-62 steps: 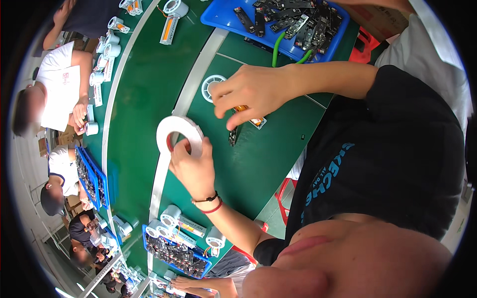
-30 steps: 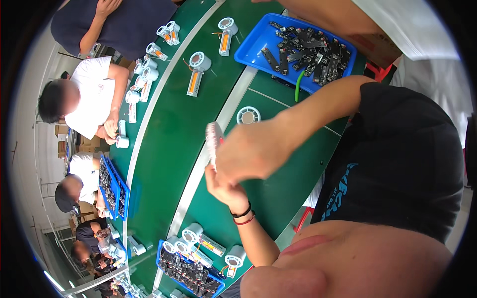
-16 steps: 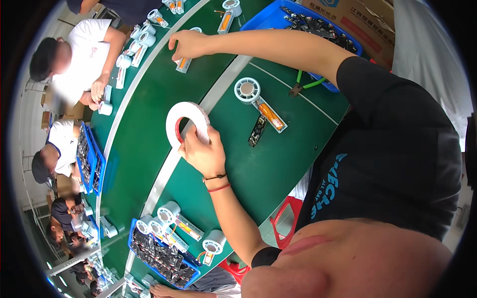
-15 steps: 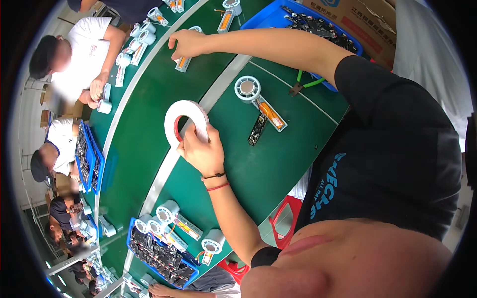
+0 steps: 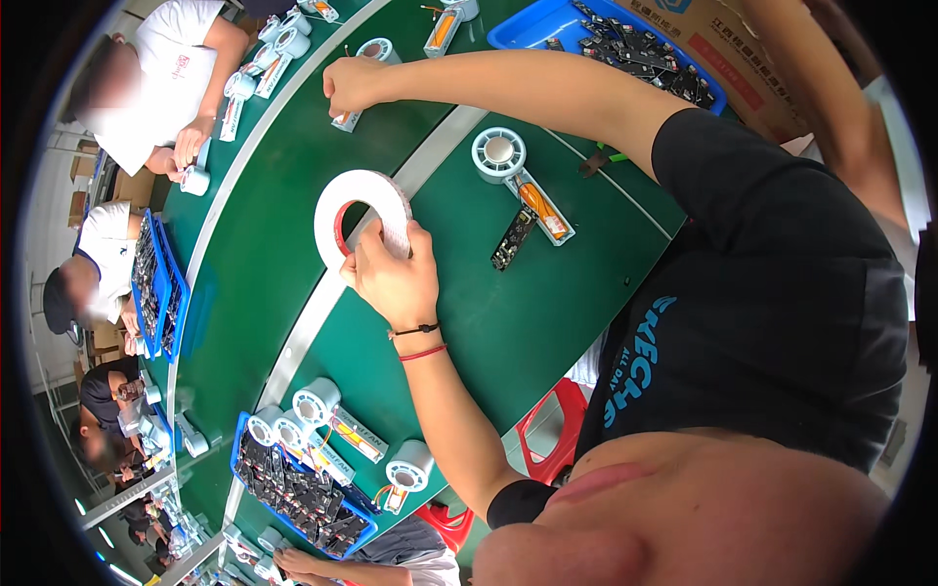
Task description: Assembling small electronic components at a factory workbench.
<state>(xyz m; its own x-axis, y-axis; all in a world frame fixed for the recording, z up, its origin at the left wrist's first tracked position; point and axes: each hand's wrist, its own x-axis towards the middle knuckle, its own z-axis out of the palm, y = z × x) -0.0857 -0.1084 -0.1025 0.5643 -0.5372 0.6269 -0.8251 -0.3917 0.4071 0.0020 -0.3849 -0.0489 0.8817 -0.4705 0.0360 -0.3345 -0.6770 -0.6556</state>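
My left hand (image 5: 396, 273) grips a roll of white tape (image 5: 337, 210) with a red inner ring, held over the pale edge rail of the belt. My right hand (image 5: 354, 86) is stretched out across the green belt, its fingers curled down around a light-blue handheld fan (image 5: 377, 49); part of the fan is hidden beneath it. On the green worktop between my arms lies another handheld fan (image 5: 500, 156), its handle uncovered and orange parts showing inside. A narrow black circuit board (image 5: 514, 239) touches that handle.
A blue tray (image 5: 518, 34) of black circuit boards stands beyond my right forearm, near green-handled cutters (image 5: 594, 163). Another blue tray (image 5: 366, 532) of boards sits at the lower left with several fans beside it. Co-workers sit across the belt; a person's arm (image 5: 831, 107) shows at upper right.
My right hand's fingers have come down and closed around the fan on the belt. The left hand still holds the tape roll. The view has shifted slightly, and an arm now shows at upper right.
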